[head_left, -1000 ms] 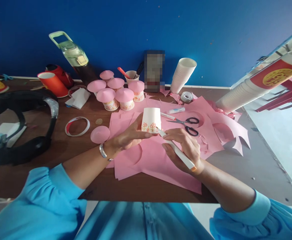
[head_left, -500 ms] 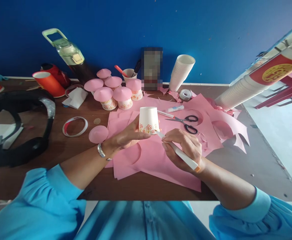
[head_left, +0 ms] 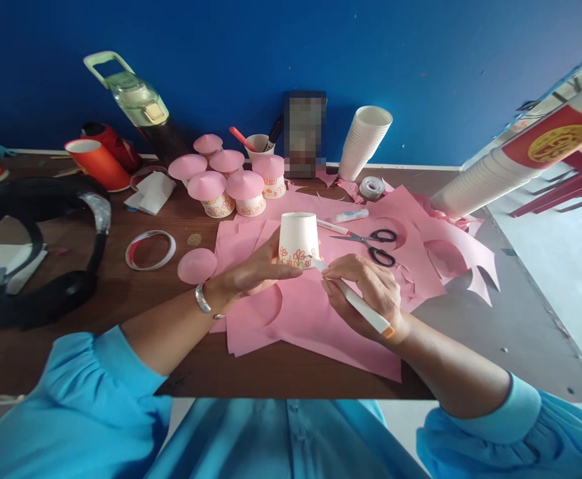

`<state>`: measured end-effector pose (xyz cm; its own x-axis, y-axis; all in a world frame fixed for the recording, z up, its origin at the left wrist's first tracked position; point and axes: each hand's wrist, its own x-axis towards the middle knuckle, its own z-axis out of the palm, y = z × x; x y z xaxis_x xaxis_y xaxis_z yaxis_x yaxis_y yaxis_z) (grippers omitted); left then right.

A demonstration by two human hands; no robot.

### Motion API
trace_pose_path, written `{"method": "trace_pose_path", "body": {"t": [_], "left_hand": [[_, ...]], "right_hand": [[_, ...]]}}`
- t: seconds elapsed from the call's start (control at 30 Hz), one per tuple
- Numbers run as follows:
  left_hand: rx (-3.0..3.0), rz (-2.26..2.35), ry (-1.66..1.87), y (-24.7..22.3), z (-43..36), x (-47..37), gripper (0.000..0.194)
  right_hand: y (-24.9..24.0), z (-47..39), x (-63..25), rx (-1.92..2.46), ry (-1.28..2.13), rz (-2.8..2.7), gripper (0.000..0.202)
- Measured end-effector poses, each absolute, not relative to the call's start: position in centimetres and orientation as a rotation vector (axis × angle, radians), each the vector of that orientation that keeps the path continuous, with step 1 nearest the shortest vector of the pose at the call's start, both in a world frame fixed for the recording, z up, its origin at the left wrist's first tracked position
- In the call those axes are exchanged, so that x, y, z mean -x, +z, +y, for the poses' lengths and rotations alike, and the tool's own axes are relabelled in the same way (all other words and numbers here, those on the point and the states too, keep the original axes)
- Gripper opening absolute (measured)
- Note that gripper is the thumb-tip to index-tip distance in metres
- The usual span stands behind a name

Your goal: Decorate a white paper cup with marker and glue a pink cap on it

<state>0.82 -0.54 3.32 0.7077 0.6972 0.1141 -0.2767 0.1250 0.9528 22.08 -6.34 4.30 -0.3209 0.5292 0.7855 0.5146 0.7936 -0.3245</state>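
My left hand [head_left: 258, 271] holds a white paper cup [head_left: 298, 233] upside down above pink paper sheets [head_left: 315, 326]. Red flowers and green marks run round the cup's lower part. Pinched in my right hand [head_left: 368, 289] is a white marker [head_left: 363, 307], its tip touching or very near the drawn band. Black-handled scissors [head_left: 381, 246], a second white pen [head_left: 331, 227] and a clear tube [head_left: 351, 215] lie behind my right hand. To the left stand several decorated cups [head_left: 248, 205] with pink paper cones on top.
One loose pink cone [head_left: 197, 265] and a tape ring [head_left: 149, 251] lie left. A black headset-like object [head_left: 88, 246] rests at far left. Along the blue wall stand a bottle [head_left: 141, 103], a blurred dark object [head_left: 304, 133] and stacked white cups [head_left: 365, 143].
The cup has turned or shifted very slightly to the right in my left hand. My right hand and the marker have moved slightly left. The view has shifted a little.
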Motion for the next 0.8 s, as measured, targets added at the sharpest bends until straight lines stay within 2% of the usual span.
{"method": "trace_pose_path", "body": {"t": [0.3,0.8], "left_hand": [[-1.236,0.405,0.743,2.36,-0.18,-0.92,0.055],[-1.178,0.381,0.767,2.84,-0.39,-0.91,0.028]], "right_hand": [[4.38,-6.35,-22.02,0.776,0.016,-1.995,0.025],[4.36,-6.36,-22.25,0.727,0.008,-1.946,0.026]]}}
